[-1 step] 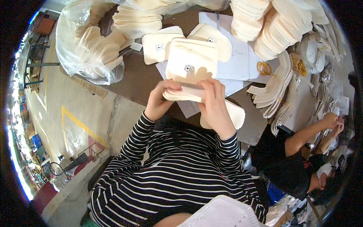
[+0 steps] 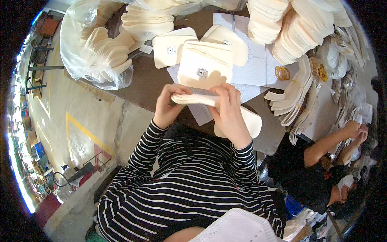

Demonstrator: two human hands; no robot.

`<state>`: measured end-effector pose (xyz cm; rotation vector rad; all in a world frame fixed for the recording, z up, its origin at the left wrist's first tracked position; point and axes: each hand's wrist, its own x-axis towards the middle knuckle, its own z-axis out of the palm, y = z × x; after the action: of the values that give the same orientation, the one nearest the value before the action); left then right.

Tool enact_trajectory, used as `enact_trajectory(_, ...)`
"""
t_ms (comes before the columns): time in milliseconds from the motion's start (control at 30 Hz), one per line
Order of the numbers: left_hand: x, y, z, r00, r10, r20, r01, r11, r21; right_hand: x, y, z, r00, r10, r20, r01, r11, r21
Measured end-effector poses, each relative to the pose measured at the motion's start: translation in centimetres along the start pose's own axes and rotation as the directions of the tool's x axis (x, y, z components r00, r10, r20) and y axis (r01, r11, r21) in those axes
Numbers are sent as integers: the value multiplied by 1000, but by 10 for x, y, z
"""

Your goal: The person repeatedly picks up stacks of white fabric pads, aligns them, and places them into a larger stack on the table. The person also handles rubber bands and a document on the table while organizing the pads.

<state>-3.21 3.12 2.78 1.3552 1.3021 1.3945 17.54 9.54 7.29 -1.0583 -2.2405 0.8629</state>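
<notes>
In front of my body I hold a thin stack of cream fabric pads (image 2: 197,99) edge-on between both hands. My left hand (image 2: 169,105) is closed around the stack's left end, thumb and fingers along its edges. My right hand (image 2: 230,115) grips the right end, fingers over the top. Just beyond lies a larger pile of cream pads (image 2: 204,64) with a small printed label, shadowed by my right hand. Another cream pad (image 2: 252,122) shows beside and partly behind my right hand.
Labelled pads (image 2: 171,46) lie at the pile's left. A clear plastic bag (image 2: 72,52) of stacked pads is far left. Tall pad stacks (image 2: 304,32), rubber bands (image 2: 282,73) and bundled strips (image 2: 292,94) are right, with open notebook pages (image 2: 254,66) between. A co-worker's hands (image 2: 358,131) are far right.
The left end of the held stack has tipped slightly and shifted left, and my left fingers have moved a little along it. My right hand stays nearly still.
</notes>
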Motion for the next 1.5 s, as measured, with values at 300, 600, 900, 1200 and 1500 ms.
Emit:
enact_trajectory(300, -13, -10, -33, 989, -96, -111, 98, 995, 9, 8, -17, 40, 998, -38, 40, 28, 977, 211)
enact_trajectory(600, -24, -16, -35, 986, 5, -164, 1, 999, 37, -1, -22, 45, 999, 51, 17, -54, 974, 220)
enact_trajectory(900, -19, -10, -40, 985, -169, 21, 170, 983, -71, -7, -18, 46, 1000, 27, 7, -28, 987, 159)
enact_trajectory(1200, -15, 48, 23, 991, -110, 81, 131, 935, -329, -41, -19, -24, 966, 198, -168, -84, 850, 520)
enact_trajectory(1500, 7, 35, 78, 949, -32, 313, 69, 992, -107, -99, 29, -39, 898, 322, -299, -117, 831, 544)
